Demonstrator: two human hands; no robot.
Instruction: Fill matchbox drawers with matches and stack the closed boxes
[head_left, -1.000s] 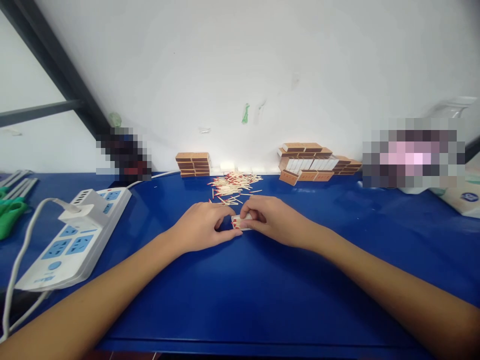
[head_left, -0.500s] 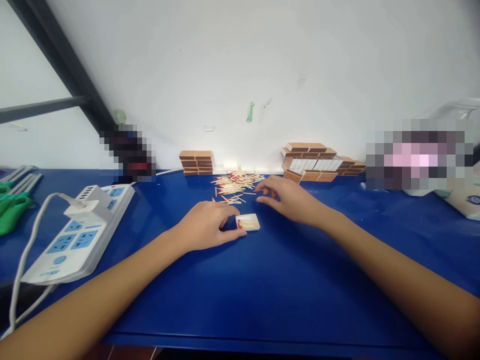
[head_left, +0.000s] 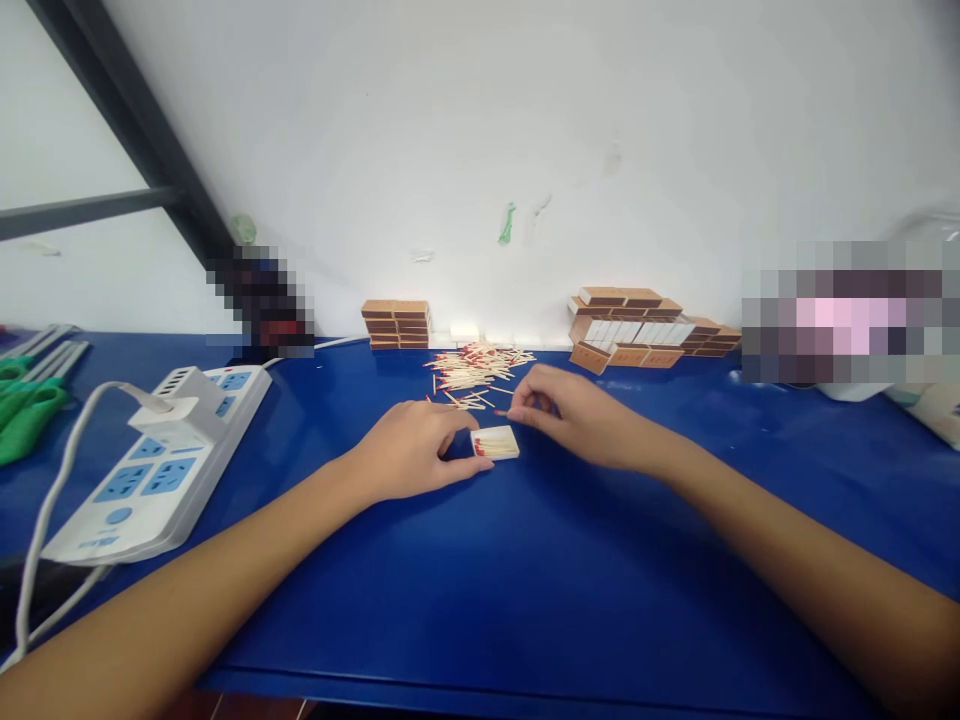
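A small open matchbox tray (head_left: 496,442) filled with red-tipped matches lies on the blue table (head_left: 525,580). My left hand (head_left: 409,450) rests curled beside it, thumb and fingertips holding its left end. My right hand (head_left: 574,410) hovers just behind and right of the tray, fingers pinched on a match with its red tip pointing left. A loose pile of matches (head_left: 476,370) lies behind the hands.
Stacks of brown matchboxes (head_left: 396,324) and a larger heap with white trays (head_left: 645,335) stand at the wall. A white power strip (head_left: 157,460) with a plugged charger and cable lies left. Green-handled scissors (head_left: 26,400) sit at the far left edge.
My right hand left the tray, reached back to the loose pile, and now comes back toward the tray pinching a match. My left hand stayed on the tray.
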